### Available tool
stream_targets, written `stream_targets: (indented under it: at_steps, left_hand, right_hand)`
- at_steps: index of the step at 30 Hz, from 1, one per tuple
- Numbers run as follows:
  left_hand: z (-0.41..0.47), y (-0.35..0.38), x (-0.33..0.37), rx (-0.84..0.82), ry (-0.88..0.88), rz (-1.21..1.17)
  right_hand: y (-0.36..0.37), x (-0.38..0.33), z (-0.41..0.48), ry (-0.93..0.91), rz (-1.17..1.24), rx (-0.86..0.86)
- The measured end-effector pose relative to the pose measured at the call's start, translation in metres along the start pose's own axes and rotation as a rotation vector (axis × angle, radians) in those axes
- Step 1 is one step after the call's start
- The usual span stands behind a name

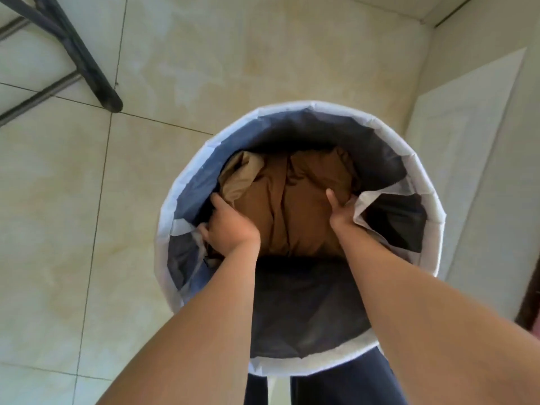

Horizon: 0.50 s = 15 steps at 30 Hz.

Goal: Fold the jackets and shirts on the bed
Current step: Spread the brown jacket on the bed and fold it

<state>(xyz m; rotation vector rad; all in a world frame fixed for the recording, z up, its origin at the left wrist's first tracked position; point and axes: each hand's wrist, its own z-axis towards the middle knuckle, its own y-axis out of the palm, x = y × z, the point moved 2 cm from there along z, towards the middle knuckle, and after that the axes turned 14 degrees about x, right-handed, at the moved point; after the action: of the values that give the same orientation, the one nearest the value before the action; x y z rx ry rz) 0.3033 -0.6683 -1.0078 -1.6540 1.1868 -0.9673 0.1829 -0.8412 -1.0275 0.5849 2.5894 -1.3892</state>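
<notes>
On the tiled floor (pixel 58 200) stands a round, white-rimmed laundry basket (pixel 286 108). Inside it, the left hand (pixel 230 226) grips the left edge of a crumpled brown garment (pixel 292 206). The right hand (pixel 340 213) grips its right side, thumb on top.

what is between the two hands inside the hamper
The bunched brown garment fills the stretch between the left hand and the right hand, inside the hamper; seen in the head view.
</notes>
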Motion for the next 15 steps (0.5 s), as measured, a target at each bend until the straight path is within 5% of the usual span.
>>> stream_targets:
  at_steps: [7, 13, 15]
  left_hand:
    - [0.011, 0.061, -0.014, -0.133, 0.138, 0.008]
    - [0.016, 0.092, -0.013, -0.061, 0.186, 0.013]
    - [0.001, 0.085, -0.014, 0.070, 0.329, 0.011]
  right_hand:
    - [0.033, 0.040, 0.045, 0.009, -0.001, 0.093]
    - [0.048, 0.047, 0.057, -0.085, -0.078, 0.168]
    - [0.042, 0.042, 0.044, -0.142, -0.156, 0.216]
